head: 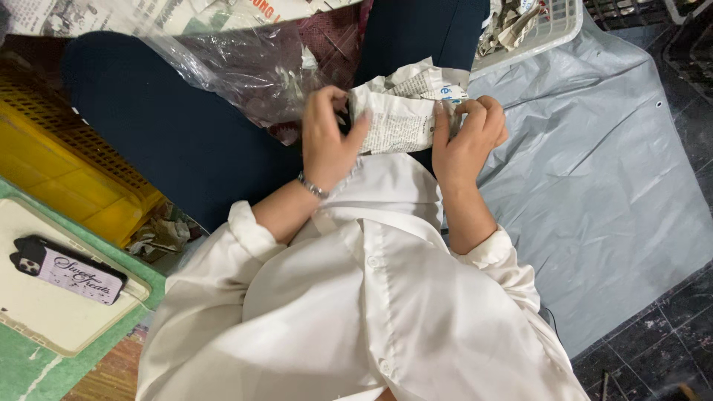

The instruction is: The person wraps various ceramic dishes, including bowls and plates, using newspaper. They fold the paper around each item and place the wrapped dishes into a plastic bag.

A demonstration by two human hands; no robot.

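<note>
Both hands work a crumpled newspaper piece [401,111] held over the lap, just far of the white shirt [371,297]. The left hand [327,137] grips the paper's left edge, thumb curled over the front and fingers folded behind it. The right hand [468,134] pinches the right edge, fingers bent tight around the crumpled fold, thumb pressed on the printed face. A bracelet [313,186] circles the left wrist.

Far left of the hands, a clear plastic bag [245,67] lies across the dark trousers [171,126]. A yellow crate [59,156] stands at the left, and near it a phone [67,271] rests on a cream tray [44,319]. To the right a grey sheet [601,178] covers the floor, and a white basket [549,26] with paper scraps sits on its far edge.
</note>
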